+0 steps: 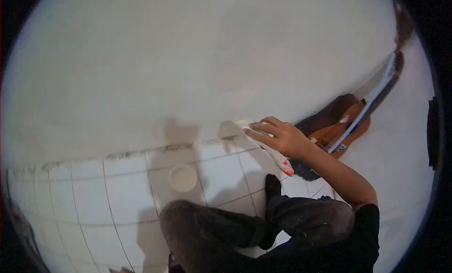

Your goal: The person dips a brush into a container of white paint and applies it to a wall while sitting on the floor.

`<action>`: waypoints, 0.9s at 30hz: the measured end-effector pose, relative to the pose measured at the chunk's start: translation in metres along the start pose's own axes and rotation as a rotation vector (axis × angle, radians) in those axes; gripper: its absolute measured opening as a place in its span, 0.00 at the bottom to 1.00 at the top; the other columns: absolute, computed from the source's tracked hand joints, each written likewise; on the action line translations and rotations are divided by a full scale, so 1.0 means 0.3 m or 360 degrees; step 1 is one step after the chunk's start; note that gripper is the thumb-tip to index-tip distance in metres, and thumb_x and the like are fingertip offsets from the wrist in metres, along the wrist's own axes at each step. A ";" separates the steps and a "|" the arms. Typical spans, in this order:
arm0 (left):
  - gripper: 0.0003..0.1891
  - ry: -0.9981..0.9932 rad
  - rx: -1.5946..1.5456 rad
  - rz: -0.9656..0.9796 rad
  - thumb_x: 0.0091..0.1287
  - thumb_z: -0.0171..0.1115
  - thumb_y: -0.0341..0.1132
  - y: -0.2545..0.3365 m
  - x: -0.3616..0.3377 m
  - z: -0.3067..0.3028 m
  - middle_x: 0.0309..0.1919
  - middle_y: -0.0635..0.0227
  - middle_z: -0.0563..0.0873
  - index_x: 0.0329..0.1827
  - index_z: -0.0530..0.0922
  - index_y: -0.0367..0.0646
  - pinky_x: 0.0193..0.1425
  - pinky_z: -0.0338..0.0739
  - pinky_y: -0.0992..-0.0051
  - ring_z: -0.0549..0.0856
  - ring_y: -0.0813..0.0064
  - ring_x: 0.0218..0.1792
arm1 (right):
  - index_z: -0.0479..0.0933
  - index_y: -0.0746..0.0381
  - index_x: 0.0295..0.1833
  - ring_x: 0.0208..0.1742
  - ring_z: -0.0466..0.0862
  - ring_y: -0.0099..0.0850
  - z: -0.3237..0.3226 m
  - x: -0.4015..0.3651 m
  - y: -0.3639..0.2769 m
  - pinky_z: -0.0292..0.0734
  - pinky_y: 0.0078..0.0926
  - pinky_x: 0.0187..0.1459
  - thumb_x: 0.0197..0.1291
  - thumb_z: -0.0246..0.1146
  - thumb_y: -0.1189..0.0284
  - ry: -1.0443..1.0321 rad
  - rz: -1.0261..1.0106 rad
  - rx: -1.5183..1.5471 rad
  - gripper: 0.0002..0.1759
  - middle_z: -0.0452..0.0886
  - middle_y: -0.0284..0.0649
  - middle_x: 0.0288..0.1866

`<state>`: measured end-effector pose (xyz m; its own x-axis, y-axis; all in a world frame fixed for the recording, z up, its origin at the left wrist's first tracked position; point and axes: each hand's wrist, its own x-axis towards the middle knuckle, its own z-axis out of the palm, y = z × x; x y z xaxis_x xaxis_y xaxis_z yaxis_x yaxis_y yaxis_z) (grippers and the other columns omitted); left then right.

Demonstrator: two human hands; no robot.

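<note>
While a white cloth (276,158) hangs just right of the centre of the frame, its upper end sits near the foot of the wall (141,75), though whether it presses on the surface is hard to tell. Its lower end, sloping down to the right, carries a red patch. The right hand (285,137) grasps the upper part of the cloth, fingers pointing left, with the bare forearm running down to a black sleeve (368,228) at the lower right. At the bottom edge, left of centre, a small sliver looks like part of the left hand (123,270); too little shows to tell whether it is clenched, released or holding something.

Below and left of the cloth, a round white bowl (182,178) stands on the white tiled floor (125,193), near the dark-stained line where floor meets wall. In the lower centre are bent legs in dark trousers (202,230), and a foot in a black sock (273,186) lies below the cloth. Right of the hand, an orange-brown guitar (360,128) leans at a slant, crossed by a pale blue strip (364,109).
</note>
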<state>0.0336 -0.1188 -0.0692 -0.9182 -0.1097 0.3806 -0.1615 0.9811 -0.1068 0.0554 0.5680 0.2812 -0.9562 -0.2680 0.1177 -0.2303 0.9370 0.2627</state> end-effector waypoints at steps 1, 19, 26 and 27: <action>0.33 -0.0230 0.0158 -0.0180 0.76 0.47 0.55 -0.042 0.000 0.093 0.67 0.47 0.71 0.73 0.65 0.38 0.65 0.71 0.52 0.71 0.47 0.66 | 0.78 0.57 0.64 0.50 0.83 0.37 0.006 0.020 -0.029 0.85 0.32 0.45 0.50 0.68 0.76 -0.0036 -0.0041 0.0076 0.30 0.82 0.40 0.55; 0.30 -0.0284 -0.0084 -0.0603 0.70 0.45 0.49 0.055 0.034 -0.027 0.73 0.56 0.65 0.76 0.64 0.55 0.74 0.58 0.50 0.64 0.55 0.73 | 0.79 0.64 0.56 0.44 0.86 0.30 0.322 0.384 -0.417 0.81 0.27 0.49 0.60 0.68 0.70 -0.0281 0.0541 0.1578 0.19 0.86 0.45 0.47; 0.31 -0.0421 -0.0080 -0.0695 0.69 0.46 0.45 0.077 0.055 -0.059 0.75 0.58 0.63 0.77 0.62 0.54 0.77 0.51 0.49 0.59 0.58 0.76 | 0.78 0.64 0.55 0.42 0.85 0.28 0.360 0.421 -0.441 0.80 0.26 0.46 0.59 0.68 0.71 -0.0415 0.0607 0.1630 0.19 0.86 0.43 0.43; 0.31 -0.0414 -0.0121 -0.0713 0.69 0.46 0.45 0.082 0.057 -0.065 0.75 0.58 0.62 0.77 0.62 0.54 0.78 0.50 0.49 0.59 0.58 0.76 | 0.78 0.64 0.55 0.42 0.85 0.28 0.359 0.422 -0.439 0.80 0.26 0.46 0.58 0.68 0.71 -0.0396 0.0597 0.1603 0.19 0.86 0.43 0.43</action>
<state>0.0210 -0.0933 -0.0473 -0.8262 -0.5477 0.1321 -0.5410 0.8367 0.0851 -0.0550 0.4349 0.1583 -0.9798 0.0183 -0.1992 0.1485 0.7333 -0.6635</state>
